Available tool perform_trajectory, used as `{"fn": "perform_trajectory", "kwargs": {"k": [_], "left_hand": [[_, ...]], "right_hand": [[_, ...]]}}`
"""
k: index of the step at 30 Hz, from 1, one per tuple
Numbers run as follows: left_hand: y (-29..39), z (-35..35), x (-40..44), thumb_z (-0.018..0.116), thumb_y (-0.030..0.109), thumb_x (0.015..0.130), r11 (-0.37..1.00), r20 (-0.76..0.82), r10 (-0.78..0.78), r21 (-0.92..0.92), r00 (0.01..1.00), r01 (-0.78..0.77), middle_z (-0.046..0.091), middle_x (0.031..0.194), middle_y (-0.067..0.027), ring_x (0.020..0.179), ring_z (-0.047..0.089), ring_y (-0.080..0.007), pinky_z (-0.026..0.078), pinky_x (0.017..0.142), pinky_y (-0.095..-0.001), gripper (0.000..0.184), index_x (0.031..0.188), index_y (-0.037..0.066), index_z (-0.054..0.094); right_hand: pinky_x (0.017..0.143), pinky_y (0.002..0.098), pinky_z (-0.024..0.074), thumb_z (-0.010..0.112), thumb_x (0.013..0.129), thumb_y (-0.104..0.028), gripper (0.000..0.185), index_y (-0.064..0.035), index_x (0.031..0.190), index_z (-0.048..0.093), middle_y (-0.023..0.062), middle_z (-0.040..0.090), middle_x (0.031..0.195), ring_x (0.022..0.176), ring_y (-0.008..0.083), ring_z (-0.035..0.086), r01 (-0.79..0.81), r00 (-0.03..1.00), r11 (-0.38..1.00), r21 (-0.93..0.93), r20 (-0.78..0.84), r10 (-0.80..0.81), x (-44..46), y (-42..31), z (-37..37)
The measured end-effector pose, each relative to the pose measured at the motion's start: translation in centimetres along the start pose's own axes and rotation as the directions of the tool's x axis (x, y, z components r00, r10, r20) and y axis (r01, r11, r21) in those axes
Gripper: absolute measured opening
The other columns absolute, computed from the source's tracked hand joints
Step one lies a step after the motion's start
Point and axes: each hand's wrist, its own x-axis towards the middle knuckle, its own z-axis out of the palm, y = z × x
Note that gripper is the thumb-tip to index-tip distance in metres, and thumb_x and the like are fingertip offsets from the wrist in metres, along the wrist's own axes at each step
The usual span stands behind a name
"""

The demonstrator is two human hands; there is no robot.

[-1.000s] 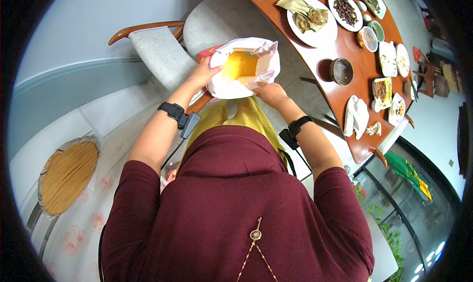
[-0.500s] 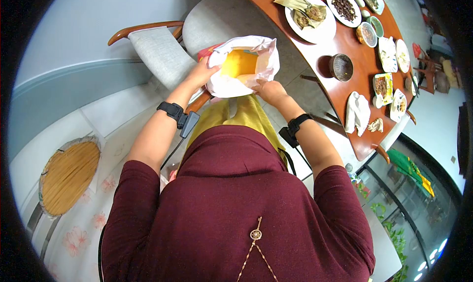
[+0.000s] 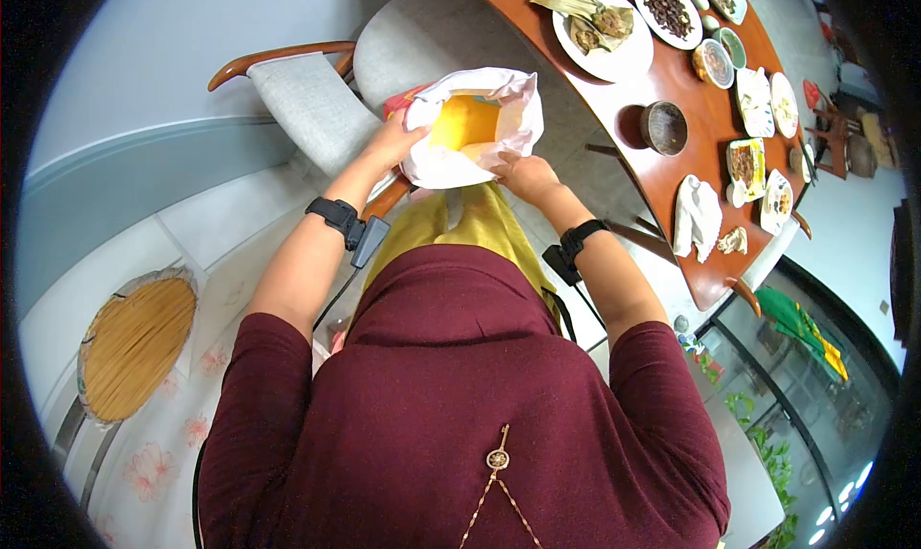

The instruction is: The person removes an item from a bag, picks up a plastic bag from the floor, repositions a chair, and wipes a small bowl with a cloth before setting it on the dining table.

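A white bag with its mouth spread wide faces up in front of me, and its inside looks yellow-orange. A bit of red shows on its outer left side. My left hand is closed on the left part of the rim, thumb over the edge. On the near right corner, my right hand pinches the rim, its fingers partly hidden by the bag. What lies at the bottom of the bag I cannot make out. Black straps with small devices circle both wrists.
Beyond the bag stands a grey chair with wooden arms. To the right, a wooden table carries a plate of leaf-wrapped food, a dark bowl, a white cloth and several dishes. A round woven lid is at the left.
Almost nothing differs. Both hands keep their grip on the bag's rim, and the view has shifted very slightly.
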Motion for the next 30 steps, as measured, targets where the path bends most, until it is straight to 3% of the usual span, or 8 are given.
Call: {"fn": "perform_trajectory", "kwargs": {"k": [10, 12, 16, 18, 22, 25, 27, 30], "left_hand": [[2.3, 0.5, -0.2, 0.062, 0.023, 0.08, 1.0, -0.007, -0.019, 0.008, 1.0, 0.019, 0.054, 0.114, -0.0175, 0.102, 0.054, -0.0232, 0.043, 0.085, -0.0326, 0.05, 0.119, -0.002, 0.044], [2.5, 0.4, -0.4, 0.061, 0.022, 0.08, 0.999, -0.01, -0.053, -0.009, 0.999, 0.053, 0.054, 0.115, -0.0165, 0.103, 0.054, -0.0226, 0.043, 0.085, -0.0325, 0.05, 0.119, -0.002, 0.043], [2.5, -0.1, -0.5, 0.061, 0.022, 0.08, 0.996, 0.029, -0.077, -0.031, 0.997, 0.078, 0.054, 0.116, -0.0149, 0.104, 0.053, -0.0215, 0.042, 0.087, -0.0319, 0.051, 0.121, -0.002, 0.042], [2.6, -0.5, -0.6, 0.058, 0.019, 0.083, 0.997, 0.087, -0.057, -0.041, 0.995, 0.061, 0.052, 0.12, -0.0112, 0.107, 0.05, -0.0182, 0.038, 0.092, -0.029, 0.054, 0.128, 0.0, 0.037], [2.3, -0.9, -0.5, 0.058, 0.018, 0.083, 0.993, 0.092, -0.109, -0.041, 0.99, 0.113, 0.052, 0.12, -0.0106, 0.108, 0.049, -0.0175, 0.036, 0.094, -0.0286, 0.052, 0.128, 0.0, 0.038], [2.3, -1.1, -0.3, 0.061, 0.02, 0.08, 0.992, 0.103, -0.118, -0.041, 0.988, 0.123, 0.052, 0.118, -0.013, 0.106, 0.051, -0.0193, 0.04, 0.09, -0.0303, 0.054, 0.124, -0.002, 0.04], [2.7, -1.1, -0.5, 0.061, 0.019, 0.08, 0.986, 0.086, -0.153, -0.046, 0.984, 0.157, 0.052, 0.119, -0.0126, 0.107, 0.05, -0.0192, 0.039, 0.091, -0.0297, 0.055, 0.125, -0.002, 0.039], [3.9, -1.1, -1.2, 0.061, 0.019, 0.08, 0.985, 0.06, -0.15, -0.079, 0.987, 0.155, 0.052, 0.12, -0.0124, 0.107, 0.05, -0.0187, 0.038, 0.091, -0.0292, 0.054, 0.125, -0.002, 0.039]], "right_hand": [[0.081, 0.0398, 0.0464, 0.049, 0.083, -0.036, 0.031, -0.0137, 0.1, 0.062, 0.0117, 0.055, 0.115, 0.093, 0.0283, 0.059, 0.098, 0.977, 0.96, 0.263, -0.207, -0.043, -0.7, 1.6, -0.7], [0.08, 0.0403, 0.046, 0.049, 0.084, -0.038, 0.033, -0.0094, 0.09, 0.063, 0.0112, 0.061, 0.102, 0.092, 0.0286, 0.059, -0.185, 0.957, 0.93, 0.318, -0.155, 0.244, -0.2, 2.0, -1.2], [0.08, 0.0406, 0.046, 0.049, 0.084, -0.043, 0.038, -0.0068, 0.09, 0.06, 0.0135, 0.063, 0.093, 0.091, 0.0315, 0.059, -0.384, 0.821, 0.768, 0.512, -0.192, 0.538, -0.2, 2.5, -1.6], [0.08, 0.0389, 0.0462, 0.053, 0.079, -0.049, 0.051, -0.0047, 0.103, 0.056, 0.0193, 0.062, 0.097, 0.093, 0.0335, 0.059, -0.479, 0.741, 0.632, 0.61, -0.106, 0.663, 0.4, 3.3, -0.9], [0.082, 0.0377, 0.0459, 0.057, 0.075, -0.054, 0.066, -0.0021, 0.114, 0.049, 0.0233, 0.06, 0.1, 0.093, 0.0345, 0.059, -0.444, 0.748, 0.634, 0.634, -0.127, 0.651, 2.3, 4.8, 0.8], [0.082, 0.0375, 0.0457, 0.059, 0.072, -0.052, 0.066, 0.0009, 0.111, 0.053, 0.0228, 0.06, 0.101, 0.094, 0.033, 0.059, -0.46, 0.79, 0.521, 0.719, 0.064, 0.609, 3.2, 5.0, 0.2], [0.061, 0.032, 0.0485, 0.062, 0.074, -0.04, 0.047, 0.0034, 0.092, 0.059, 0.0126, 0.063, 0.07, 0.063, 0.0218, 0.062, -0.415, 0.838, 0.552, 0.723, 0.068, 0.541, 3.4, 5.0, -0.3], [0.061, 0.0318, 0.0484, 0.065, 0.073, -0.033, 0.037, 0.003, 0.083, 0.061, 0.0126, 0.063, 0.07, 0.061, 0.0216, 0.062, -0.279, 0.786, 0.394, 0.876, -0.028, 0.618, 5.5, 5.7, 3.9]]}}
